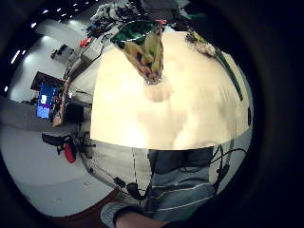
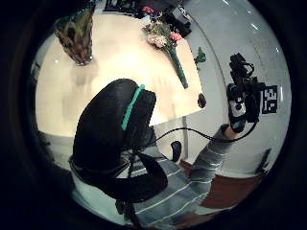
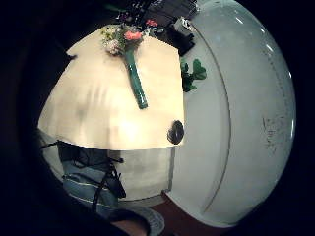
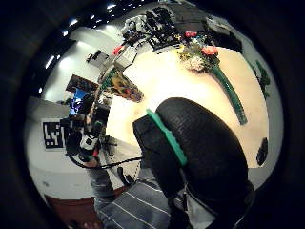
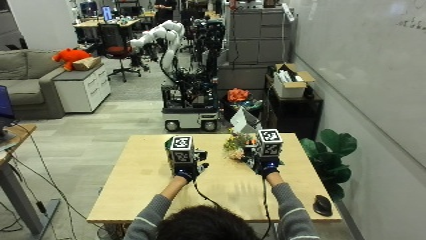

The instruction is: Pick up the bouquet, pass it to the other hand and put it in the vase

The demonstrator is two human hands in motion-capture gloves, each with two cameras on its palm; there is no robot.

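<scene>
— Where is the bouquet (image 3: 129,59)?
— Flat on the counter (image 5: 219,185), well apart from the vase (image 1: 145,50), which stands upright toward the person's left side.
— And the hands?
— Both are raised above the counter on the near side of the vase, touching nothing. The left hand (image 5: 185,172) and right hand (image 5: 267,169) hold nothing; finger posture I cannot tell.
— Anything else?
— A dark mouse (image 5: 322,204) sits at the counter's corner, far from the vase.
</scene>
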